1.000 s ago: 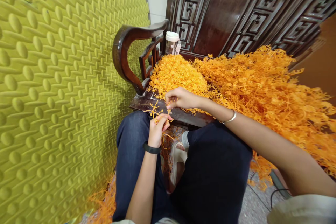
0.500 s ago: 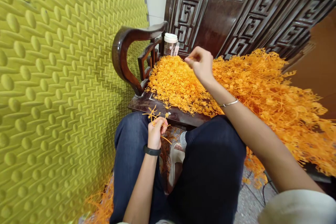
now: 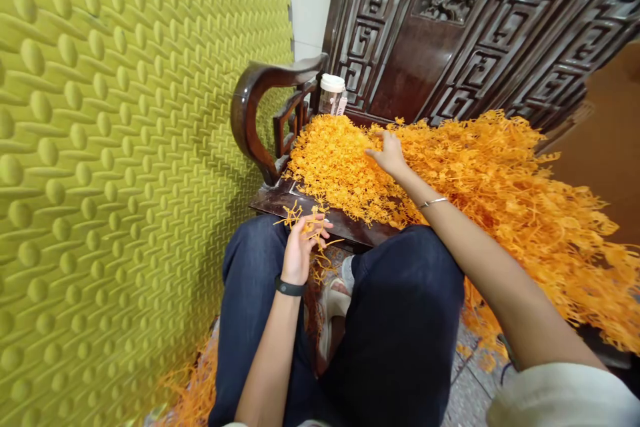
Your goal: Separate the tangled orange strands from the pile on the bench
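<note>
My left hand [image 3: 301, 245] is over my left knee, fingers curled loosely round a small orange branching plastic piece [image 3: 306, 221]. My right hand [image 3: 388, 154] reaches forward and lies on a heap of small orange plastic bits [image 3: 334, 161] on the dark wooden bench seat [image 3: 291, 202]. Its fingers are stretched out on the heap and I see nothing held in them. To the right of that hand spreads a much larger pile of tangled orange plastic sprigs [image 3: 525, 200].
A yellow-green padded wall [image 3: 115, 160] fills the left. The bench's curved armrest [image 3: 257, 103] and carved back [image 3: 440, 27] stand ahead, with a white-lidded cup [image 3: 333, 93] in the corner. Orange scraps [image 3: 195, 393] lie on the floor by my legs.
My right hand left my left hand, rose pinched over the small-bits heap, then came down flat on it. My left hand stayed over the knee and loosened its fingers.
</note>
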Demonstrator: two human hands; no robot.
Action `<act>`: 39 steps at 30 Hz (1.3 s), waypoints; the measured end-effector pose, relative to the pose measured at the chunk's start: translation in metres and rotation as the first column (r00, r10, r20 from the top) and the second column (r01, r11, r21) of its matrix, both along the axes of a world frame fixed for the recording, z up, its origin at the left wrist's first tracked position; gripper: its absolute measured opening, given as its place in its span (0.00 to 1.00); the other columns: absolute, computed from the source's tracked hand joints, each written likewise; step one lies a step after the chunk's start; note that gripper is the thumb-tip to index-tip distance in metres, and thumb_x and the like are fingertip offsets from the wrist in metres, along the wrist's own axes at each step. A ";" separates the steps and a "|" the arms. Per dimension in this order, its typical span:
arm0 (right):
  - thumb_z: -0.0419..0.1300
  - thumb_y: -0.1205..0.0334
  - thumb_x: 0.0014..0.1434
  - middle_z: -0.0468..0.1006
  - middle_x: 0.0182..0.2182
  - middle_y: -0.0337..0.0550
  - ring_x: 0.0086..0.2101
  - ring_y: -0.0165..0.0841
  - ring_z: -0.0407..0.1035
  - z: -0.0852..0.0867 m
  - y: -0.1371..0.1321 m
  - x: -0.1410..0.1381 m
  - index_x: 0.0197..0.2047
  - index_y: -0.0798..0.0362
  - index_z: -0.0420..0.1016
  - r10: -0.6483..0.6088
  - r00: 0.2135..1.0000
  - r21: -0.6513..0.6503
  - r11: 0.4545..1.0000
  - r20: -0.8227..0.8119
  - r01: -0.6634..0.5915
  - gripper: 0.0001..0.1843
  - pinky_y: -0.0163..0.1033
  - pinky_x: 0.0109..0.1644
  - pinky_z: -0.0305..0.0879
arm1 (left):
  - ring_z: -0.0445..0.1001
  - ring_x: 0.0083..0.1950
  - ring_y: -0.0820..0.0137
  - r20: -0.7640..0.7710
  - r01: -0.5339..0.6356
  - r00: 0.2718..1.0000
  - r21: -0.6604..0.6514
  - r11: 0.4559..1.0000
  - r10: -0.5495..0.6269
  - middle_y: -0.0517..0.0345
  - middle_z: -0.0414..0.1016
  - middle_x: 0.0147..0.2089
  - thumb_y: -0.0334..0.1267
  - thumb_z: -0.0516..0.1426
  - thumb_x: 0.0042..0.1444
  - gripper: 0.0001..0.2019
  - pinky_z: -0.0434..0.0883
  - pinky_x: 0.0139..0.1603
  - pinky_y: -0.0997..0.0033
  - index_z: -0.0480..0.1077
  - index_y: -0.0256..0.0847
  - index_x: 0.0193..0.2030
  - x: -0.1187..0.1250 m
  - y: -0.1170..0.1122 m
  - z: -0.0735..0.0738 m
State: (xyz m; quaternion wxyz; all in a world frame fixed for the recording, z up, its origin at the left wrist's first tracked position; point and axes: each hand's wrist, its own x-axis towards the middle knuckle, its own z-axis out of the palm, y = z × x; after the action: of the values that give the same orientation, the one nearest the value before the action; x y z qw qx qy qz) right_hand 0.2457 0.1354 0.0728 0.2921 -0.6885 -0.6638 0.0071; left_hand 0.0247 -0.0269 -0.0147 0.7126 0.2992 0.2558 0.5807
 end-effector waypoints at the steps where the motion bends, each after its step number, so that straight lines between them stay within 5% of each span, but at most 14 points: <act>1: 0.59 0.66 0.48 0.64 0.45 0.57 0.48 0.45 0.58 0.001 -0.004 -0.002 0.48 0.62 0.63 0.022 1.000 0.001 1.000 -0.003 -0.022 0.23 0.52 0.52 0.54 | 0.70 0.32 0.71 0.012 0.017 1.000 0.006 1.000 -0.017 0.47 0.74 0.37 0.46 0.46 0.56 0.18 0.66 0.28 0.74 0.68 0.34 0.42 0.000 0.000 0.001; 6: 0.58 0.64 0.50 0.71 0.37 0.49 0.38 0.36 0.66 0.023 -0.044 -0.034 0.38 0.58 0.69 0.375 0.908 -0.004 0.924 -0.189 -0.383 0.11 0.44 0.44 0.62 | 0.72 0.40 0.65 0.054 0.102 0.993 -0.020 0.995 -0.101 0.42 0.72 0.47 0.50 0.43 0.57 0.24 0.69 0.36 0.67 0.63 0.34 0.50 0.001 -0.001 0.003; 9: 0.58 0.60 0.52 0.74 0.31 0.44 0.33 0.31 0.67 0.037 -0.074 -0.060 0.36 0.58 0.71 0.617 0.687 -0.240 0.651 -0.384 -0.720 0.10 0.38 0.40 0.64 | 0.72 0.44 0.62 0.101 0.129 0.987 -0.042 0.991 -0.124 0.42 0.70 0.50 0.51 0.43 0.57 0.24 0.69 0.39 0.63 0.61 0.37 0.54 0.001 -0.001 0.003; 12: 0.55 0.62 0.55 0.74 0.32 0.43 0.33 0.28 0.67 0.038 -0.093 -0.079 0.38 0.57 0.72 0.740 0.498 -0.400 0.330 -0.452 -0.855 0.10 0.34 0.38 0.63 | 0.71 0.46 0.61 0.162 0.105 0.982 -0.060 0.993 -0.094 0.45 0.71 0.48 0.48 0.44 0.57 0.21 0.70 0.40 0.61 0.63 0.38 0.50 0.003 0.000 0.001; 14: 0.55 0.63 0.56 0.74 0.32 0.42 0.32 0.26 0.66 0.031 -0.097 -0.087 0.41 0.57 0.72 0.796 0.445 -0.459 0.241 -0.411 -0.855 0.11 0.32 0.36 0.61 | 0.72 0.43 0.62 0.197 0.087 0.978 -0.076 0.993 -0.071 0.48 0.73 0.43 0.46 0.45 0.58 0.18 0.70 0.40 0.60 0.66 0.37 0.46 0.004 0.000 0.000; 18: 0.59 0.63 0.53 0.69 0.25 0.37 0.26 0.25 0.61 0.013 -0.097 -0.096 0.43 0.57 0.71 0.868 0.439 -0.476 0.292 -0.231 -0.829 0.13 0.30 0.31 0.56 | 0.72 0.36 0.68 0.217 0.068 0.975 -0.090 0.994 -0.047 0.55 0.72 0.34 0.45 0.46 0.57 0.15 0.71 0.39 0.60 0.67 0.38 0.41 0.005 0.001 -0.001; 23: 0.60 0.65 0.52 0.66 0.27 0.39 0.29 0.26 0.59 0.007 -0.097 -0.102 0.32 0.57 0.70 0.902 0.421 -0.416 0.347 -0.098 -0.840 0.04 0.31 0.33 0.54 | 0.72 0.39 0.68 0.212 0.060 0.976 -0.092 0.994 -0.039 0.54 0.72 0.40 0.47 0.46 0.57 0.15 0.72 0.39 0.61 0.66 0.39 0.41 0.005 0.002 -0.001; 39: 0.53 0.72 0.53 0.66 0.25 0.37 0.26 0.24 0.61 0.007 -0.095 -0.101 0.33 0.57 0.59 0.717 0.479 -0.399 0.298 -0.506 -0.867 0.04 0.30 0.30 0.58 | 0.72 0.28 0.68 -0.004 0.113 0.994 -0.076 0.991 -0.113 0.47 0.76 0.30 0.49 0.42 0.57 0.21 0.68 0.27 0.71 0.67 0.34 0.36 0.003 0.003 -0.002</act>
State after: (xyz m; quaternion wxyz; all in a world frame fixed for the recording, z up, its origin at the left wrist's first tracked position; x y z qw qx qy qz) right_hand 0.1446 0.0403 0.0801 0.0844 -0.3125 -0.8351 0.4449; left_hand 0.0276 -0.0240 -0.0167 0.7541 0.2885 0.2632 0.5281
